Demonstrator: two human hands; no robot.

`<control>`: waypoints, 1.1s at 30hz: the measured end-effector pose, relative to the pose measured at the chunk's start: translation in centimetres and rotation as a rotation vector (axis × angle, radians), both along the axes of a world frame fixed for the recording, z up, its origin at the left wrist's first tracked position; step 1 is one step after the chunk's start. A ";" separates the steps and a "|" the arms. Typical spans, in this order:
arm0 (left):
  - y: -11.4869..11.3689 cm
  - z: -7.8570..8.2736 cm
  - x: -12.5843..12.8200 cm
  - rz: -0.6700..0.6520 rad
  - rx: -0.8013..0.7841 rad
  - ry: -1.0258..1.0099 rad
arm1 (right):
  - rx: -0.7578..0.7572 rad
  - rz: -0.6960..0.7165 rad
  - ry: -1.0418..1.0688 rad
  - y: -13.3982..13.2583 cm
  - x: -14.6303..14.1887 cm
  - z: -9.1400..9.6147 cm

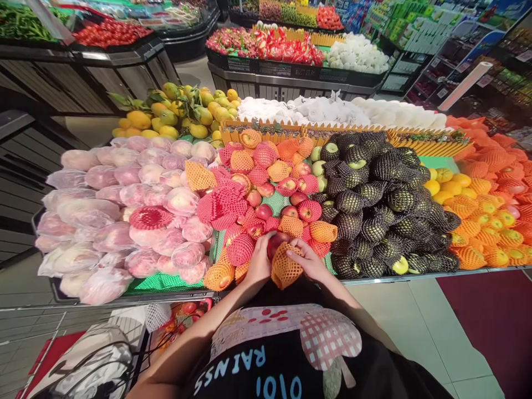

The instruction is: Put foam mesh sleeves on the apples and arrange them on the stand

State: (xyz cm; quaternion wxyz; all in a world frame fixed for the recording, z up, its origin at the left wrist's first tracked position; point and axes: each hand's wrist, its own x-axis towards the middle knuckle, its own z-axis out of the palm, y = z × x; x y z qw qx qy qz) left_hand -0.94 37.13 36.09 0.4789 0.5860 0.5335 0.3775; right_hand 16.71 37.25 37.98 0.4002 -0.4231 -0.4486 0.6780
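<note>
A dark red apple (276,244) is held in front of my body by my left hand (260,257), its fingers wrapped round the side. My right hand (308,259) grips an orange foam net sleeve (286,269), thumb pressed on its upper edge. The sleeve sits around or against the lower part of the apple; I cannot tell how far it covers it. Just beyond my hands lie bare red apples (263,211) and others in pink foam nets (240,249). Another orange foam net (323,231) rests to the right of them.
Peaches in clear wrap (108,237) fill the left of the stand. Green fruit in black nets (376,213) is piled to the right. Yellow mangoes (168,131) and a low orange fence (266,136) stand behind. A shopping cart (58,332) is at lower left.
</note>
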 end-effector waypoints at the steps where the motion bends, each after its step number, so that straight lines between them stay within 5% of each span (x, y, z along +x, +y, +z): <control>1: 0.4 0.4 -0.3 -0.022 0.053 0.170 | 0.026 -0.023 -0.039 0.2 -0.1 -0.5; 5: 1.3 1.7 -0.9 -0.158 0.060 0.569 | 0.021 -0.067 -0.127 0.5 0.7 -1.4; 11: 1.0 0.8 -0.5 -0.314 -0.099 0.492 | -0.095 -0.033 -0.022 -0.2 2.2 -0.5; 18: 2.0 1.1 -0.5 -0.265 0.037 0.429 | -0.170 -0.122 0.172 0.2 0.8 -1.3; 26: 4.9 3.8 -0.6 -0.229 0.234 0.894 | -0.152 -0.213 0.290 2.2 -1.3 -1.5; 33: 5.1 2.3 -2.8 -0.251 0.279 0.620 | -0.331 -0.330 0.477 2.6 -1.0 -1.7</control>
